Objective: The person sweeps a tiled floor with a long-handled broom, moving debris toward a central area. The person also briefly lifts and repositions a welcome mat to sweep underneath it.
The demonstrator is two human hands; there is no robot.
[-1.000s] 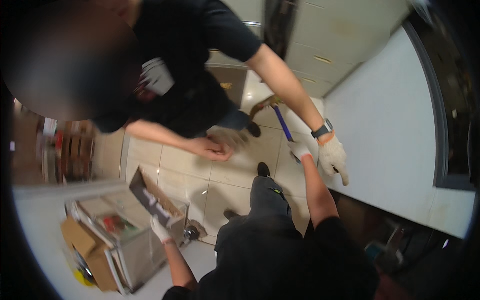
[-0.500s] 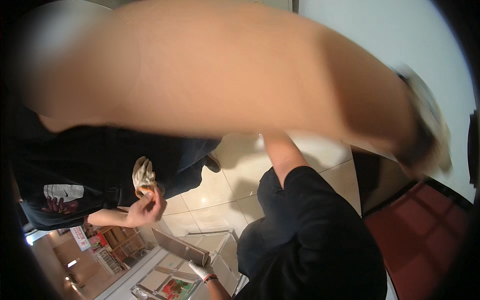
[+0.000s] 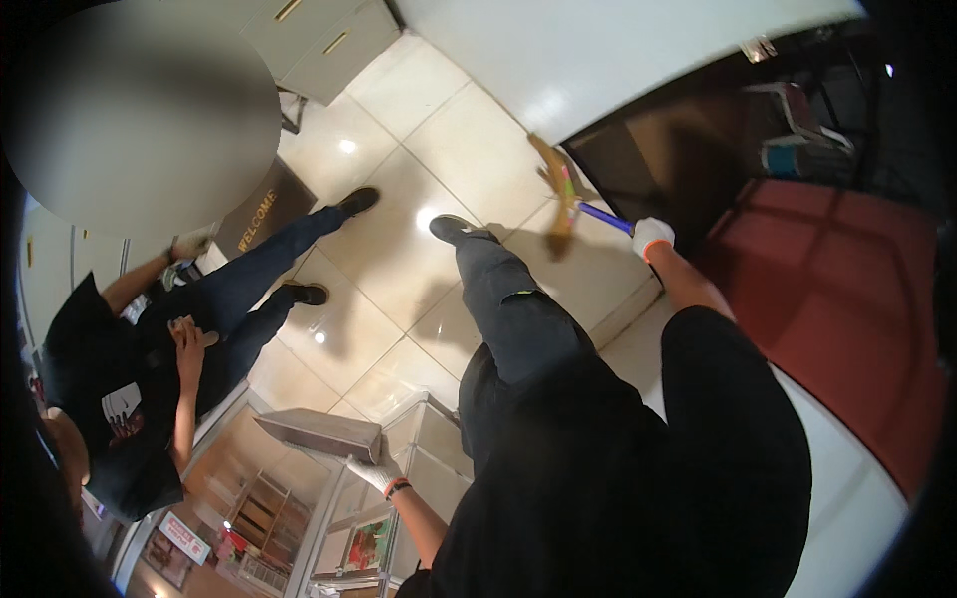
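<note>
My left hand (image 3: 377, 472), in a white knit glove, is closed on a grey-brown dustpan (image 3: 321, 433) held up at the lower left. It grips the dustpan at its right end. Out to the right, my right hand (image 3: 653, 239), in a white glove with an orange cuff, is wrapped round the blue handle of a broom (image 3: 602, 216). The tan bristles (image 3: 560, 237) reach the tiled floor beside the corner of a white panel. Part of the handle is hidden by my hand.
A co-worker in dark clothes (image 3: 130, 389) stands at the left, hands near the waist. A dark lettered doormat (image 3: 264, 214) lies by grey drawers (image 3: 334, 50). A glass case (image 3: 399, 439) stands near my left arm; a red surface (image 3: 827, 299) and white panel (image 3: 598, 50) are at right.
The large blurred arm across the view has gone. The co-worker has moved farther left. My right hand, hidden before, now shows at the right with the broom; my left still holds the dustpan.
</note>
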